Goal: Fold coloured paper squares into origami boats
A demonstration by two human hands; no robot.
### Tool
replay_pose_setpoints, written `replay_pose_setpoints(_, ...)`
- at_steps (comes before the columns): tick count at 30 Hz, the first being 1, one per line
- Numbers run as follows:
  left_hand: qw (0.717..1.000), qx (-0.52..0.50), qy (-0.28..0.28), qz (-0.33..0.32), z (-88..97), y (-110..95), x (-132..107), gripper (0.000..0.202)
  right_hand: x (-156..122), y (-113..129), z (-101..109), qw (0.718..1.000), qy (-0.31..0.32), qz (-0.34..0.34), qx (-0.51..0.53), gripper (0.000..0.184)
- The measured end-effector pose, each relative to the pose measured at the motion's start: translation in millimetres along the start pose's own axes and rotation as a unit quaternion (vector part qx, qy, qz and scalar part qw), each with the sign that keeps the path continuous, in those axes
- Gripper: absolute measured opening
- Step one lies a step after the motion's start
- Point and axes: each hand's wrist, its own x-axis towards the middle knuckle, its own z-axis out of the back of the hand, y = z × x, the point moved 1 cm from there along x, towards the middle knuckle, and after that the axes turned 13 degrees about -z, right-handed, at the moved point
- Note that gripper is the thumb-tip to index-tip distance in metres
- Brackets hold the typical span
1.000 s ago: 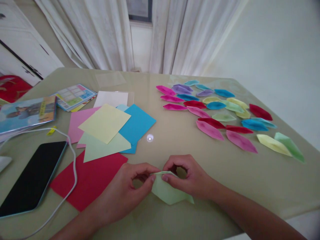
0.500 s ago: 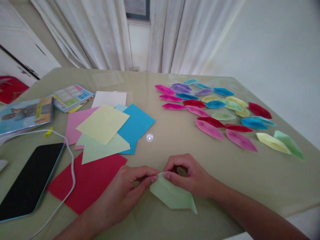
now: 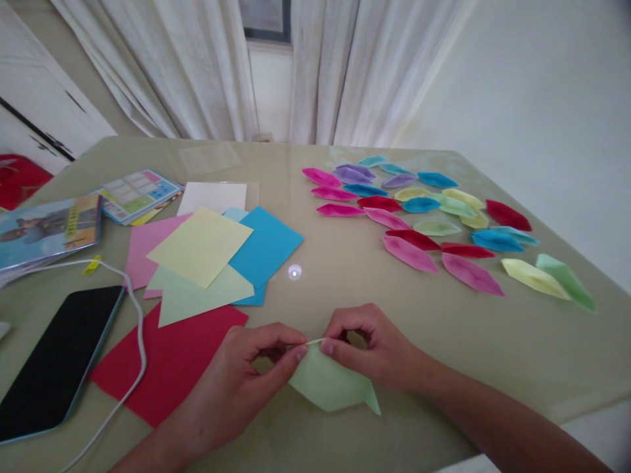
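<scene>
A light green sheet of folded paper is held near the table's front, its upper edge pinched between both hands. My left hand grips that edge between thumb and fingers at its left end. Just to the right, my right hand pinches the same edge, thumb in front, a short gap away. The paper's lower part hangs down, with a pointed corner at the lower right. Left of my hands lies a red paper sheet, partly behind my left forearm.
Loose sheets, including a yellow sheet and a blue sheet, overlap left of centre. A phone, a white cable and a booklet lie at left. Several folded coloured paper pieces spread across the right.
My left hand has shifted slightly left along the paper's edge, widening the gap between the hands. The paper's lower corner has swung slightly left. The whole view has shifted a little.
</scene>
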Motion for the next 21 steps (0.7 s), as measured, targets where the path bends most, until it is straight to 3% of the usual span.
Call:
replay_pose_setpoints(4, 0.999, -0.045, -0.006, 0.008, 0.6, -0.2, 1.1, 0.022, -0.3, 1.0, 0.4, 0.997, -0.032, 0.063, -0.029, 0.027)
replay_pose_setpoints(9, 0.999, -0.042, -0.005, 0.013, -3.0, 0.6, 1.4, 0.019, 0.1, -1.0, -3.9, 0.998, -0.013, 0.056, -0.032, 0.024)
replay_pose_setpoints(15, 0.998, -0.052, -0.018, 0.017, -1.2, 2.1, 1.8, 0.015, -2.4, 1.3, -5.5, 0.988, -0.039, 0.125, -0.081, 0.021)
replay_pose_setpoints(21, 0.997, -0.07, -0.014, 0.03, -1.2, 4.7, 0.9, 0.017, 0.4, -2.6, -4.3, 0.991, -0.039, 0.122, -0.039, 0.017)
